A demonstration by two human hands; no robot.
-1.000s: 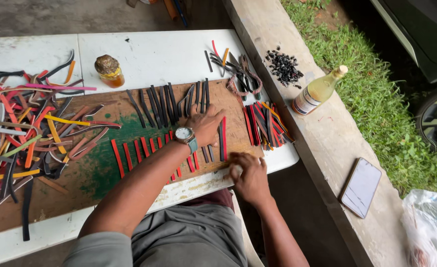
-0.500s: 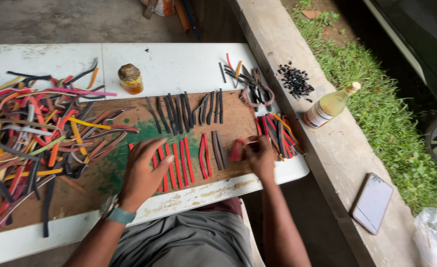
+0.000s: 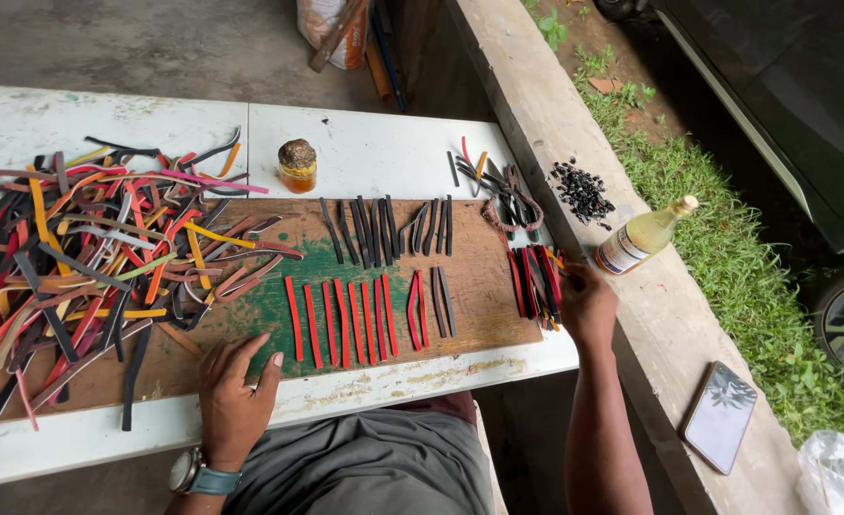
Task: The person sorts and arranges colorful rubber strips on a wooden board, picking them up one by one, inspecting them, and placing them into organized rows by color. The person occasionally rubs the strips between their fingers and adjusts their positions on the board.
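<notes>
The right hand (image 3: 586, 303) reaches to the far right end of the wooden board (image 3: 484, 277), its fingers at a bundle of red and black strips (image 3: 534, 281); those strips run lengthwise away from the person, side by side; whether the grip closes on any of them I cannot tell. The left hand (image 3: 234, 386) lies flat and spread on the board's near edge, holding nothing, just beside a row of red strips (image 3: 345, 319) that also point away from the person; a row of black strips (image 3: 384, 229) lies beyond; a tangled heap of coloured strips (image 3: 88, 257) covers the left of the table (image 3: 384, 153).
</notes>
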